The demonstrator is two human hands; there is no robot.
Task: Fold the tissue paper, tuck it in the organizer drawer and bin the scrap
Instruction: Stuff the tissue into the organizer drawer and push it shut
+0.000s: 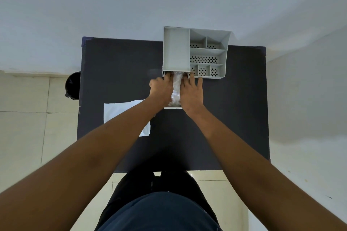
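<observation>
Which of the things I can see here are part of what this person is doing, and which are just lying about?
Part of the job:
- tissue paper, between both hands in the drawer
- pulled-out drawer of the grey organizer
- left hand and right hand, pressing it in
- white sheet, possibly the scrap
- black bin, beside the table

Just there:
- black table
- tiled floor

We see a table (pixel 216 118) with a matt, dark grey top, smooth and without shine. On it stands an organizer (pixel 206 50) of pale grey plastic, smooth, its compartment floors pierced with rows of small holes. Between the hands lies a crinkled, glossy, see-through wrap (pixel 176 88), like thin plastic film. A sheet of white paper (pixel 120 110) lies flat and matt. The floor (pixel 24 118) looks like pale, smooth tiles, the wall (pixel 112 2) plain matt white.
</observation>
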